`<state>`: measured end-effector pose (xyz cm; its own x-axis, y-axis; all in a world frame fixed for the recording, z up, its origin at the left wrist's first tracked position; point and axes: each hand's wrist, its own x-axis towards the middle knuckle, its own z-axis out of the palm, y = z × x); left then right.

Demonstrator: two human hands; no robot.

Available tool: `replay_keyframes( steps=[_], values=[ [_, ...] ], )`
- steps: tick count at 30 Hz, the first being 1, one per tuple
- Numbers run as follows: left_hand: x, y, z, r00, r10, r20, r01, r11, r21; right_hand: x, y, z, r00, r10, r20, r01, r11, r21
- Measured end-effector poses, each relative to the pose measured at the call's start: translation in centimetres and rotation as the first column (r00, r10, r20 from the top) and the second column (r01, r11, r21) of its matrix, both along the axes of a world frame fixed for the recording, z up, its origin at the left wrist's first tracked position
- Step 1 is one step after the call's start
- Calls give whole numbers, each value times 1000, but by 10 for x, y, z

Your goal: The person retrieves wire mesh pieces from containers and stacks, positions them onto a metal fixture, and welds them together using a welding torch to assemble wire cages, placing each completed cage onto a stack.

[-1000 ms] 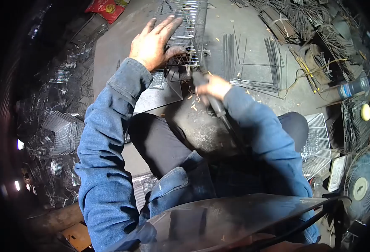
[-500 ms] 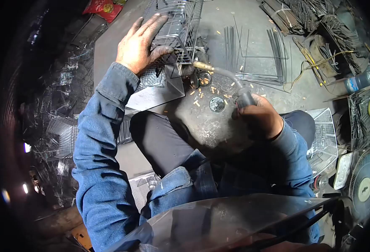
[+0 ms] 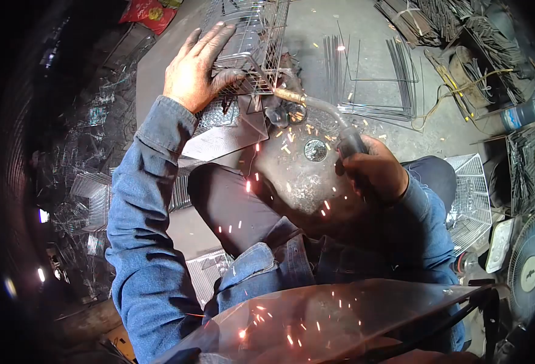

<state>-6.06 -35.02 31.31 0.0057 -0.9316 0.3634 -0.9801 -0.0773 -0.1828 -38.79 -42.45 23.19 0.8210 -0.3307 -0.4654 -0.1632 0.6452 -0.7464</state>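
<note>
A wire basket sits at the top of the view. My left hand rests over its left side, fingers across the wires and thumb at its near edge, closed on it. In my right hand is a welding torch, gripped by its dark handle. Its brass-coloured nozzle tip meets the basket's near right corner. Orange sparks fly over my knees and in front of a clear visor. Below the basket lies a metal plate.
A round dish stands on the floor among scattered small tan sticks. Bundles of bent wire rods lie to the right, with a yellow cable beyond. A wire basket and a fan are at the right; stacked wirework at the left.
Sparks have appeared around the torch, my knees and the visor. The torch tip has shifted slightly left, and the basket has tilted or moved a little.
</note>
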Motion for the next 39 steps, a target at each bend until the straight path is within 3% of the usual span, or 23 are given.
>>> replay_keyframes(
  steps=[6, 9, 12, 13, 16, 17, 21, 25, 27, 30, 37, 38, 39],
  values=[
    [-1, 0, -1, 999, 39, -2, -39, 999, -1, 2, 4, -2, 999, -25, 27, 26, 999, -41],
    [0, 1, 0, 1000, 1, -29, -2, 1000, -11, 1, 11, -5, 1000, 0, 6, 2, 946, -324],
    [4, 0, -4, 1000, 23, -4, -23, 1000, -18, 2, 20, -9, 998, -44, -45, 8, 798, -603],
    [5, 0, -5, 1000, 3, -7, -3, 1000, -25, 1, 19, 0, 994, -5, -106, -57, 814, -578],
    [4, -2, -3, 1000, -18, 5, 18, 998, -54, -1, 12, 6, 998, -5, 70, 20, 978, -208],
    [1, -3, -4, 1000, 1, 15, 0, 998, -55, -3, 10, 13, 998, -24, 49, 30, 991, -132],
    [-7, -4, -4, 998, 49, 35, -47, 998, -50, -7, 11, 56, 982, -79, 171, 127, 949, -288],
    [-11, -5, -3, 996, 74, 46, -72, 997, -34, -3, 19, 65, 991, -108, 84, 132, 912, -389],
    [-12, -5, -4, 996, 80, 46, -79, 996, -31, -5, 14, 59, 999, -40, 22, 45, 930, -365],
    [-16, -6, -4, 995, 87, 46, -85, 996, -38, -2, 19, 62, 997, -76, 33, 83, 890, -448],
    [-16, -7, -3, 997, 79, 26, -78, 996, -47, -4, 20, 61, 995, -79, 55, 93, 932, -351],
    [-15, -6, -5, 980, 191, 48, -192, 981, 30, -4, 21, 62, 995, -76, 66, 94, 938, -333],
    [-14, -7, -5, 985, 164, 54, -166, 986, 23, -4, 21, 63, 994, -72, 78, 93, 944, -316]
  ],
)
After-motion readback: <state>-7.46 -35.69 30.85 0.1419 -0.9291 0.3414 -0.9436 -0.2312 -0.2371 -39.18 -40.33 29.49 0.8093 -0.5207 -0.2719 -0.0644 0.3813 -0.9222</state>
